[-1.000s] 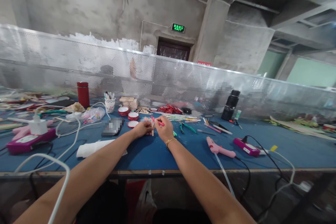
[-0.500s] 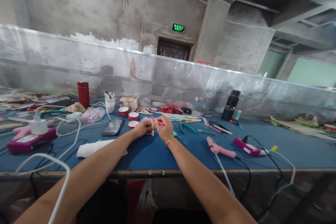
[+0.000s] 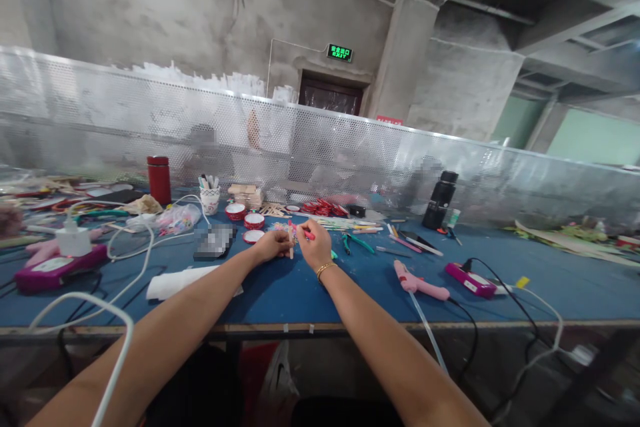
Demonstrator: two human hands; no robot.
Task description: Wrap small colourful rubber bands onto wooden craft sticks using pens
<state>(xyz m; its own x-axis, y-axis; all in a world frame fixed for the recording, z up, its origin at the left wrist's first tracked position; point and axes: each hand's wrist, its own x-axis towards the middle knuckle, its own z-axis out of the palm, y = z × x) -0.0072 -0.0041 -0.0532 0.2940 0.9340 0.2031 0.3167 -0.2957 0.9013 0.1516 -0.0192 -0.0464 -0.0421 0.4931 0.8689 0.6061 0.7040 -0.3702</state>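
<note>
In the head view, the left hand [image 3: 273, 246] has its fingers pinched on a flat, pale wooden stick [image 3: 291, 251], which points away from the person above the blue tabletop [image 3: 285, 300]. The right hand [image 3: 316, 245] is clamped on a slim, pinkish-red pen-like tool [image 3: 309, 235], just beside the stick; whether the 2 touch is too small to tell.

Left of the hands lie 2 round red containers with white tops [image 3: 254, 220], a flat white disc with a red rim [image 3: 253, 237] and a black rectangular object [image 3: 214, 243], partly pixelated. The left forearm partly covers a white roll [image 3: 175, 285], and a thick white cable [image 3: 123, 312] loops across in front of that forearm. Beyond the hands is a heap of shiny red pieces [image 3: 325, 208]. To the right are green-handled pliers [image 3: 361, 244], a pink glue gun [image 3: 420, 282] and a purple power strip [image 3: 469, 280].
</note>
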